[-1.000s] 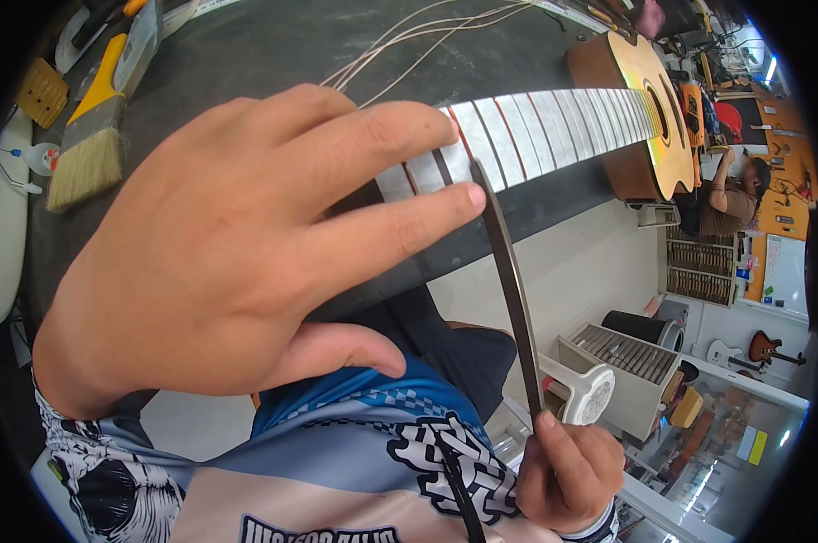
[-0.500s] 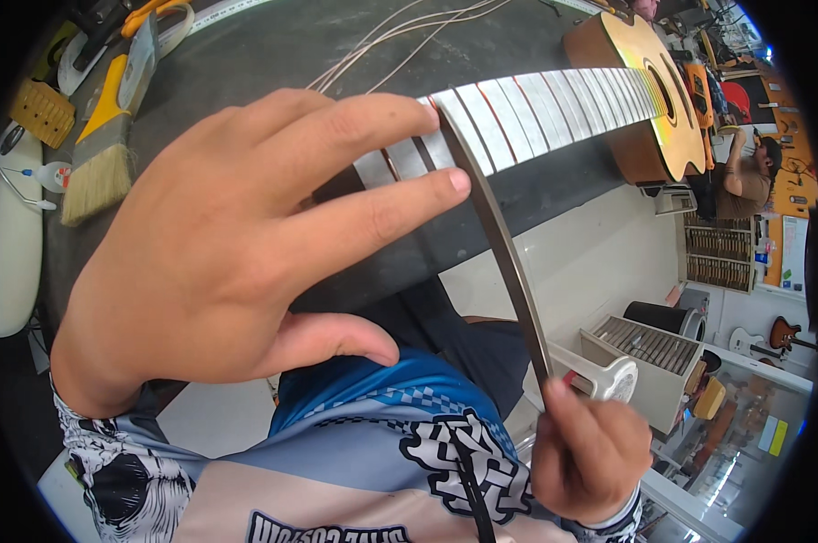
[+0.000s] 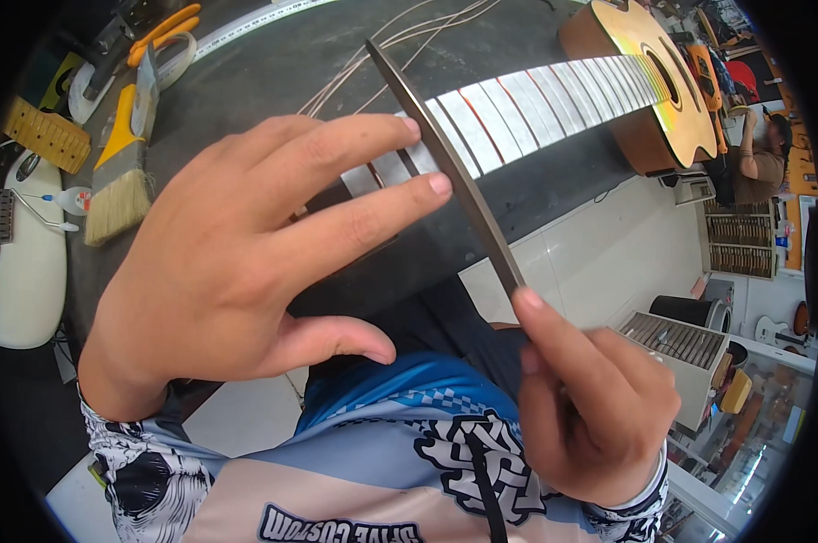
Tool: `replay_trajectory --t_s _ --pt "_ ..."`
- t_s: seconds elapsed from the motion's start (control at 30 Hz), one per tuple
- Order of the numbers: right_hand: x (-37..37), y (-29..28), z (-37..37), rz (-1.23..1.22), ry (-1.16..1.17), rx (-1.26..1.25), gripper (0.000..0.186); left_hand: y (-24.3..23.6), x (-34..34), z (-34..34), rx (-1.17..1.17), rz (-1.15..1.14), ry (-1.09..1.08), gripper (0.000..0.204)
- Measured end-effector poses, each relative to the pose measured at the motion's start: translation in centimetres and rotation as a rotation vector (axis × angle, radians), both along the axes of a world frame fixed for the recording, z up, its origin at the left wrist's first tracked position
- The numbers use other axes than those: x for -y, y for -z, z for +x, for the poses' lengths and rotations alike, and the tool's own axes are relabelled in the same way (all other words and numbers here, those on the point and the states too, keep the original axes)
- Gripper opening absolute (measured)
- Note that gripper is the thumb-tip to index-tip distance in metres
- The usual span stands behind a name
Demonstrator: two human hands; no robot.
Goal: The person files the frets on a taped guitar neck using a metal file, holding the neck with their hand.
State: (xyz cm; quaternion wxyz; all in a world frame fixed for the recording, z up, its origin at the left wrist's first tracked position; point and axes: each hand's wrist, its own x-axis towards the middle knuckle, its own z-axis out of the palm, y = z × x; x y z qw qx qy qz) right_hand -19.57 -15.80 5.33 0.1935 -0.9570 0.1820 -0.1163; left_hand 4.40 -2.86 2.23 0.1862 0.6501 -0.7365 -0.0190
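My right hand (image 3: pixel 599 407) grips the lower end of a long, flat dark metal file (image 3: pixel 482 217), index finger extended along it. The file lies diagonally across the taped fretboard (image 3: pixel 545 109) of an acoustic guitar (image 3: pixel 653 145), its tip reaching past the neck's far edge. My left hand (image 3: pixel 228 244) is spread open over the neck's left part, with index and middle fingertips at the side of the file and the thumb apart below. The fretboard carries silvery tape between the frets, some of which look reddish.
A yellow paintbrush (image 3: pixel 116 204), white electric guitar body (image 3: pixel 19 271), orange-handled tool (image 3: pixel 160 32) and loose strings (image 3: pixel 418 32) lie on the dark workbench (image 3: pixel 264 72). Another person (image 3: pixel 757 167) sits at upper right. A slatted rack (image 3: pixel 662 344) stands below the bench at right.
My right hand and the file have moved forward and up across the fretboard, so the file's tip now extends beyond its far edge. My left hand has shifted slightly right and down in view.
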Motion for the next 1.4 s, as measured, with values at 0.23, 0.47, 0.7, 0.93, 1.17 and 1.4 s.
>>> replay_trajectory --t_s 0.23,0.47,0.7,0.93,1.17,1.4 --pt "-1.4 0.3 -7.3 -0.056 -0.003 0.013 0.051 0.0 0.7 0.0 -0.001 -0.019 0.048 0.083" --pt "0.7 0.2 -0.8 0.048 -0.043 -0.010 0.052 -0.2 0.6 -0.2 -0.008 0.021 0.018 0.084" --pt "0.6 1.2 -1.5 -0.013 -0.044 0.074 0.053 0.2 0.6 0.2 0.007 -0.031 0.043 0.084" --pt "-0.9 1.0 -7.8 0.013 -0.053 0.044 0.053 -0.4 0.8 -0.1 0.009 0.008 0.032 0.086" --pt "0.9 0.5 0.9 0.012 -0.018 0.068 0.051 0.2 0.9 0.1 0.016 -0.026 0.031 0.088" --pt "0.1 1.2 -5.0 0.031 -0.037 0.050 0.054 0.3 0.6 -0.2 0.024 -0.021 0.016 0.087"
